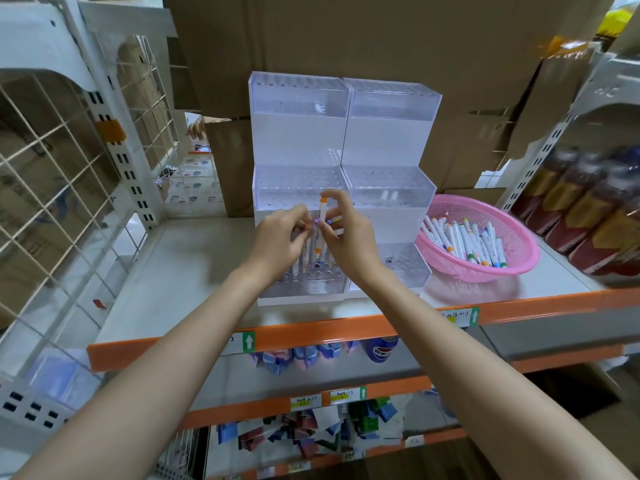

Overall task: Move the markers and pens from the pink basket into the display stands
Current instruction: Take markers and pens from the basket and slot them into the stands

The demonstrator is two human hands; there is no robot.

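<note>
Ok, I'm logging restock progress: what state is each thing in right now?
Pink basket, holds many markers.
Left display stand, a few standing markers in its bottom tier.
Right display stand, two white markers in its middle tier.
Orange-capped marker, upright, pinched by the right hand.
Left hand, fingers curled beside that marker; grip unclear.

A shop: price-tagged shelves (346, 332), stocked bottles (588, 216), cardboard boxes (381, 46).

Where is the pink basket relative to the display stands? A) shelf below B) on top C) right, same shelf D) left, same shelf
C: the pink basket, with markers inside, sits on the shelf right of the display stands.
</note>
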